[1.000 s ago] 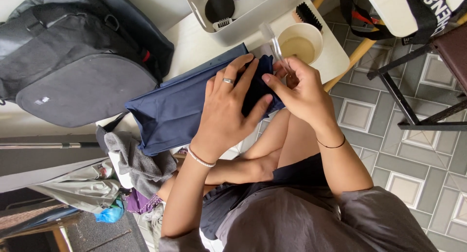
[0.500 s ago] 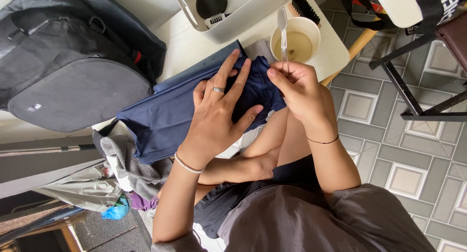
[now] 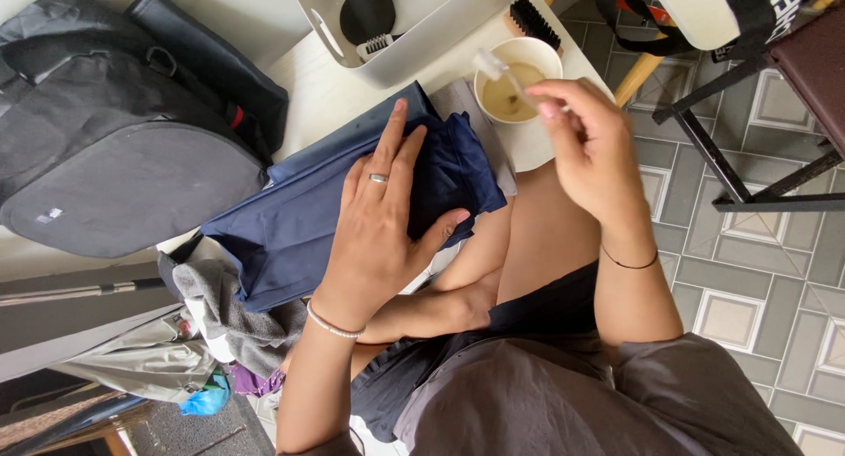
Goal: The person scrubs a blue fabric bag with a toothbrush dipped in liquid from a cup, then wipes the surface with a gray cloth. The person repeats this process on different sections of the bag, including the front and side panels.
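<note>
**Hand on cloth, brush over bowl**

The left hand (image 3: 387,218) lies flat, fingers spread, on the soft navy fabric (image 3: 308,227), likely limp and best pinned. The right hand (image 3: 585,143) pinches a light, stiff small brush (image 3: 502,73), angled up-left over the bowl (image 3: 519,82).

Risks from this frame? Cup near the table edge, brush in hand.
1. The cup of brownish liquid sits close to the table corner; the right hand working over it might knock it off.
2. The small brush may drip on the navy fabric.
3. The fabric may shift under the flat left hand.
</note>
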